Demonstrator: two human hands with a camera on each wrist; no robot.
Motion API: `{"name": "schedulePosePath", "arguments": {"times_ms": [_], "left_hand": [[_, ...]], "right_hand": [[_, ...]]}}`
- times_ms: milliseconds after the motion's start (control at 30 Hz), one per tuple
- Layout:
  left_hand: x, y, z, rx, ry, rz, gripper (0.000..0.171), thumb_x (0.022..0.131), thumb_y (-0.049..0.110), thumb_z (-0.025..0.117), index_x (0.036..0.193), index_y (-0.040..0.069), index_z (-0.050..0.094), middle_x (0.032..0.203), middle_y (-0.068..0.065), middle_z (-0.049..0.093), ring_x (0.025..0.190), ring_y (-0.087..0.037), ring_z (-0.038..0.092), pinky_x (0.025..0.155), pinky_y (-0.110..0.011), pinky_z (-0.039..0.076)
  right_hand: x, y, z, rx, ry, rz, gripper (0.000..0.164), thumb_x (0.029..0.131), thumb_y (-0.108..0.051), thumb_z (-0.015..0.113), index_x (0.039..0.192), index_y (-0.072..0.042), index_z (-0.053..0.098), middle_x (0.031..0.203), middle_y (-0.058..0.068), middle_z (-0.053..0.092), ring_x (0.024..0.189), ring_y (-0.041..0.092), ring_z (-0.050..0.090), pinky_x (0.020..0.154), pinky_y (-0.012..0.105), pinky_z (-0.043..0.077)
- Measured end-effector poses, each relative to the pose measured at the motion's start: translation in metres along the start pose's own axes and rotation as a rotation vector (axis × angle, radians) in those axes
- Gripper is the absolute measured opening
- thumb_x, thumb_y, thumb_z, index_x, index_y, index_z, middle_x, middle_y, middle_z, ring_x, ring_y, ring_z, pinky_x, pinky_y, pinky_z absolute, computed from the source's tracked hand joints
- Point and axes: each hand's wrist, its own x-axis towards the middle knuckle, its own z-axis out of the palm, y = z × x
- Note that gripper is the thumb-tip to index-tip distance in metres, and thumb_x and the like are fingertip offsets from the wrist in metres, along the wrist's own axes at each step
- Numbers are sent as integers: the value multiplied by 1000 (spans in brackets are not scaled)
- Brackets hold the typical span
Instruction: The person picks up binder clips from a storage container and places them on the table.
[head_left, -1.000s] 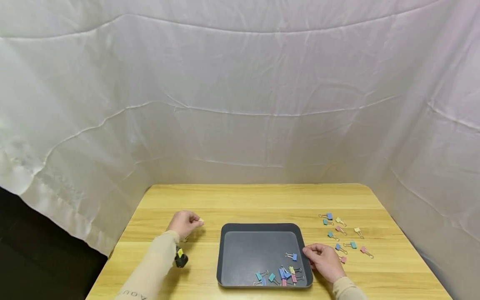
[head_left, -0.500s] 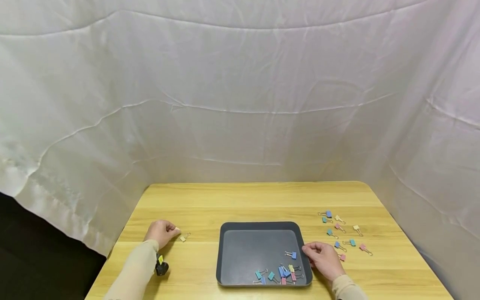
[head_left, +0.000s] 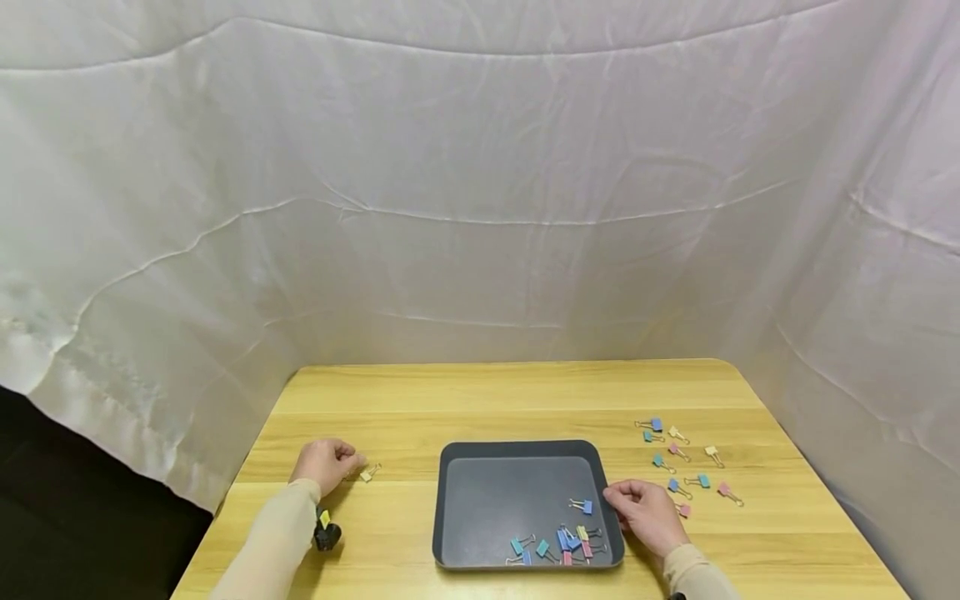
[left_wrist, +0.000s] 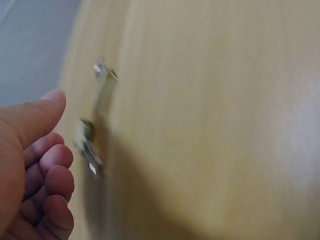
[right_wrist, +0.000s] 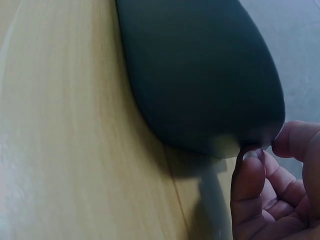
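My left hand [head_left: 324, 465] is over the left part of the table, its thumb and fingers apart with nothing between them. Just beyond its fingertips lie two pale yellow binder clips; one yellow binder clip [head_left: 370, 473] shows plainly in the head view. The left wrist view has both blurred, the far clip [left_wrist: 105, 87] and the near clip [left_wrist: 85, 137]. My right hand [head_left: 647, 517] pinches the right rim of a dark grey tray [head_left: 517, 450] between thumb and fingers. Several blue, teal, pink and yellow binder clips [head_left: 572, 542] lie in the tray's front right part.
Several more binder clips [head_left: 675, 454] are scattered on the wooden table [head_left: 390, 392] right of the tray. A lone blue clip [head_left: 582, 507] lies above the group in the tray. White cloth [head_left: 480, 250] hangs around the back and sides.
My left hand has moved left and toward me with a yellow binder clip, then let it go beside the other yellow one. My right hand has stayed on the tray rim.
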Motion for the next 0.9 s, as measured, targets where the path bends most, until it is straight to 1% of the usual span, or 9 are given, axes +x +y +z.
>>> {"name": "schedulePosePath", "arguments": {"times_ms": [133, 300, 367, 500, 567, 700, 800, 900], "left_hand": [[3, 22, -1, -40, 11, 30, 27, 85, 25, 74, 98, 1, 73, 88, -4, 71, 83, -21, 66, 76, -40, 56], [9, 57, 5, -67, 11, 93, 29, 83, 25, 76, 100, 2, 73, 83, 1, 69, 76, -12, 62, 72, -34, 55], [11, 72, 9, -73, 9, 131, 30, 82, 24, 78, 101, 2, 73, 80, 4, 67, 73, -10, 59, 70, -31, 54], [15, 104, 19, -114, -1, 212, 26, 79, 19, 80, 99, 3, 74, 74, 6, 62, 69, -9, 55, 65, -27, 51], [16, 120, 26, -130, -21, 262, 25, 79, 19, 80, 98, 4, 74, 74, 8, 61, 68, -8, 55, 64, -25, 51], [19, 147, 44, -140, -100, 352, 28, 80, 23, 79, 100, 5, 74, 77, 9, 62, 70, -7, 56, 65, -23, 51], [20, 163, 59, -124, -146, 405, 31, 81, 27, 78, 102, 5, 74, 78, 10, 62, 71, -5, 56, 66, -23, 50], [19, 177, 76, -116, -175, 441, 30, 81, 27, 78, 102, 6, 74, 77, 11, 61, 70, -4, 56, 67, -23, 51]], "right_hand": [[-1, 0, 0, -2, 5, -3, 19, 89, -13, 68, 95, 5, 69, 77, 9, 68, 64, 18, 60, 54, 28, 53], [0, 1, 0, -13, 7, -3, 18, 89, -13, 67, 96, 4, 69, 76, 8, 68, 64, 17, 60, 54, 28, 53], [0, 1, 1, -13, 9, -1, 18, 89, -13, 67, 96, 4, 69, 76, 8, 68, 65, 17, 60, 54, 28, 53], [1, 1, 0, -15, 7, -9, 18, 89, -12, 67, 96, 4, 69, 76, 8, 68, 65, 17, 60, 54, 28, 53], [1, 1, 0, -17, 7, -8, 18, 89, -13, 67, 96, 4, 69, 76, 8, 68, 65, 17, 60, 55, 28, 53], [0, 1, 0, -23, 10, -6, 18, 90, -13, 67, 97, 4, 69, 78, 8, 68, 67, 18, 61, 55, 28, 54], [-1, 1, 0, -34, 9, -13, 18, 90, -13, 66, 97, 4, 69, 79, 8, 69, 67, 18, 61, 55, 28, 54], [-2, 0, 0, -32, 6, -16, 18, 90, -13, 67, 97, 4, 69, 79, 9, 69, 67, 19, 62, 55, 29, 54]]}}
